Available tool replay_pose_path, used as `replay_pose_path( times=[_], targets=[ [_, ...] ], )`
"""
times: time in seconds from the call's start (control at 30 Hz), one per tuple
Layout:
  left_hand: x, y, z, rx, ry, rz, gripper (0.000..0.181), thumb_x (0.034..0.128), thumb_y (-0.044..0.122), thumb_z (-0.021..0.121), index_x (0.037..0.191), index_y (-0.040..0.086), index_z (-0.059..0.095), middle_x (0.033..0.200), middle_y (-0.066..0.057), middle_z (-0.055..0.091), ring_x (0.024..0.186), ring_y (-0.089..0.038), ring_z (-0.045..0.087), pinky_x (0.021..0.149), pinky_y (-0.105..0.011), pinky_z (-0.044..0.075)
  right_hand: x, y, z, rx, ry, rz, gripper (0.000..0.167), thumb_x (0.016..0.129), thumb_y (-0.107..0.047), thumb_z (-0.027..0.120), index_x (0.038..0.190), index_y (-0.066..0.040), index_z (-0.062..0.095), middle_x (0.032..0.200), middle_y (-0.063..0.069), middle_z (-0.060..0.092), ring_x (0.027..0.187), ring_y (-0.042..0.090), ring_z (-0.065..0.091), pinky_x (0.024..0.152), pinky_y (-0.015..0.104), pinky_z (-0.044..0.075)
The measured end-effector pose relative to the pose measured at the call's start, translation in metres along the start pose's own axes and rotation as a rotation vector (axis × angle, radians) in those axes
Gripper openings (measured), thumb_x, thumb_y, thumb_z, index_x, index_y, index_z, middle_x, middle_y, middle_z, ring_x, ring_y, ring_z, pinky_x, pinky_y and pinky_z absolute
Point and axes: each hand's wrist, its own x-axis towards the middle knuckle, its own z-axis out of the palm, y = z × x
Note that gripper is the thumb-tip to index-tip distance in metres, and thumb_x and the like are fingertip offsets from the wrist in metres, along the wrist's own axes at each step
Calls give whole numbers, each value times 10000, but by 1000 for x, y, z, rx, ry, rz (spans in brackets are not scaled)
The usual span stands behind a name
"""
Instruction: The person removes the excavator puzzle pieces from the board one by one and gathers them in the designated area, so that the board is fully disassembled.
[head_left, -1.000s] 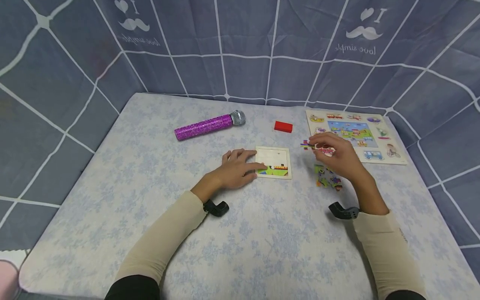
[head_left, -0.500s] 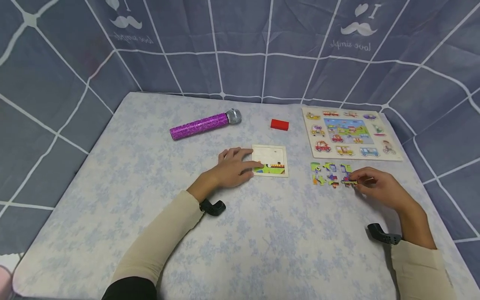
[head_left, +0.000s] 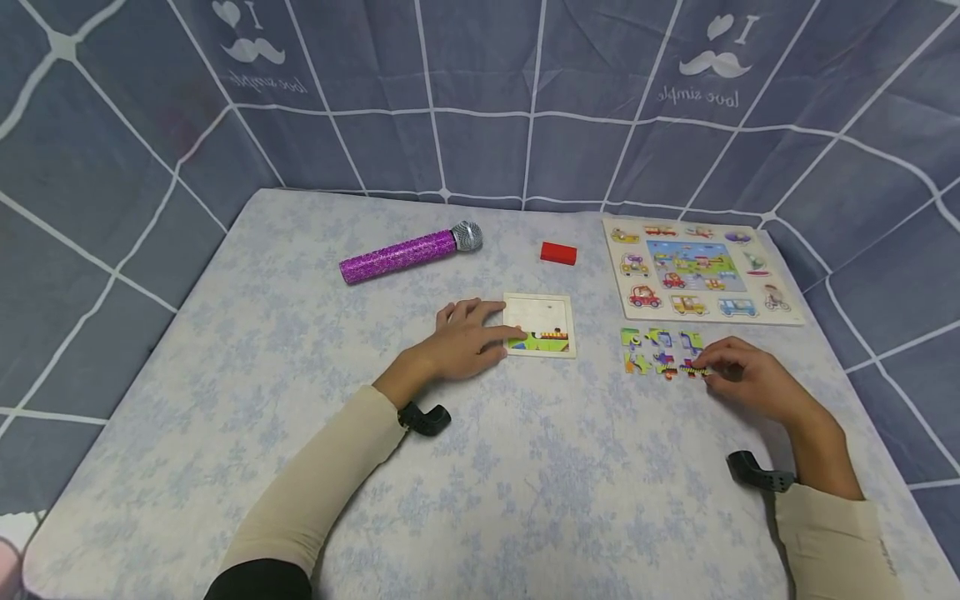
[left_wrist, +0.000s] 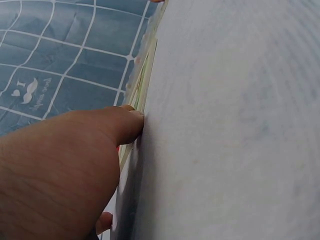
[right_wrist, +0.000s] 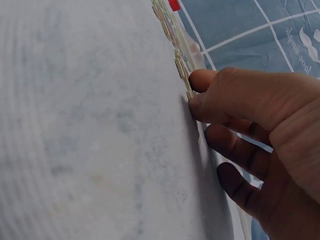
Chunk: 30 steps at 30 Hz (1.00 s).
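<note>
My left hand (head_left: 467, 340) rests at the left side of a small wooden puzzle tray (head_left: 573, 325), with straight fingers touching its frame. A strip of joined pieces with green ground and a train (head_left: 551, 341) lies along the tray's bottom. To the right, several loose jigsaw pieces (head_left: 636, 363) lie in two rows on the cloth. My right hand (head_left: 757, 382) pinches a jigsaw piece (head_left: 688, 368) between thumb and index finger at the lower right of that group. In the right wrist view, the thumb and index finger (right_wrist: 200, 107) meet at the piece's edge, low over the table.
A larger wooden picture board (head_left: 783, 310) with vehicle shapes lies behind the loose pieces. Farther back are a red block (head_left: 558, 253) and a glittery purple microphone (head_left: 401, 257). Grid-patterned curtains (head_left: 487, 154) hang along the back and sides of the cloth-covered table (head_left: 525, 492).
My right hand carried the jigsaw piece from beside the tray rightward and toward me, then lowered it into the lower right of the loose group. The left hand stayed on the tray.
</note>
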Motion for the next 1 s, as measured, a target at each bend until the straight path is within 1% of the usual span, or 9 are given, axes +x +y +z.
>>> replay_pose_path(
  times=[0.17, 0.33, 0.4, 0.5, 0.6, 0.67, 0.8, 0.9, 1.0],
  targets=[
    [0, 1, -1, -3, -4, 4, 435, 1073, 402, 443, 1507, 417, 473, 1656, -53, 196, 1461, -393, 157, 1109, -606, 129, -2, 2, 0, 2, 3, 40, 284, 797, 195, 738, 1027, 29, 742, 1078, 153, 607, 885, 89, 514, 738, 144, 409],
    [-1, 2, -3, -2, -1, 9, 431, 1071, 385, 454, 1501, 405, 487, 1651, -72, 209, 1452, -401, 175, 1108, -615, 134, -2, -2, -2, 54, 7, 75, 332, 828, 163, 726, 1132, 37, 675, 1135, 138, 575, 910, 69, 541, 757, 132, 420],
    [-1, 3, -3, 0, 4, 13, 427, 1070, 374, 460, 1495, 399, 498, 1647, -83, 219, 1446, -404, 185, 1104, -618, 141, 1, -6, -3, 68, 10, 78, 345, 849, 144, 718, 1169, 31, 652, 1159, 127, 568, 937, 64, 563, 778, 127, 429],
    [-1, 4, -3, -6, 13, 20, 414, 1068, 353, 468, 1477, 396, 521, 1640, -98, 234, 1440, -410, 193, 1096, -620, 146, 11, -17, -1, 73, -5, 52, 394, 868, 113, 719, 1240, 22, 622, 1202, 128, 570, 958, 110, 593, 793, 154, 451],
    [-1, 5, -4, -16, 20, 24, 400, 1067, 335, 475, 1457, 399, 536, 1634, -107, 245, 1438, -417, 192, 1091, -623, 143, 27, -37, 6, 75, -55, -1, 480, 889, 74, 722, 1338, 6, 568, 1239, 139, 581, 972, 185, 615, 793, 234, 495],
    [-2, 5, -4, -22, 22, 18, 401, 1065, 337, 482, 1459, 399, 525, 1633, -102, 249, 1440, -412, 193, 1092, -620, 142, 41, -55, 13, 85, -107, -39, 512, 915, 39, 711, 1390, -6, 526, 1252, 152, 594, 1000, 239, 625, 814, 341, 520],
    [0, 3, -3, -30, 35, -7, 448, 1048, 382, 515, 1493, 360, 466, 1629, -59, 275, 1444, -375, 214, 1093, -604, 161, 77, -93, 33, 120, -210, -108, 473, 950, -40, 703, 1392, -40, 534, 1242, 149, 609, 1069, 315, 601, 824, 512, 508],
    [1, 1, -3, -42, 48, -26, 521, 1028, 423, 552, 1516, 289, 431, 1623, -24, 301, 1451, -344, 229, 1104, -595, 159, 108, -112, 55, 136, -276, -134, 461, 945, -79, 717, 1374, -39, 553, 1253, 150, 602, 1101, 326, 581, 850, 521, 501],
    [2, 0, -2, -55, 51, -39, 554, 1016, 444, 572, 1507, 225, 442, 1621, 1, 312, 1456, -320, 238, 1113, -586, 150, 137, -123, 79, 90, -331, -141, 504, 933, -120, 735, 1387, -16, 544, 1259, 146, 599, 1091, 292, 583, 885, 481, 493]
  ],
)
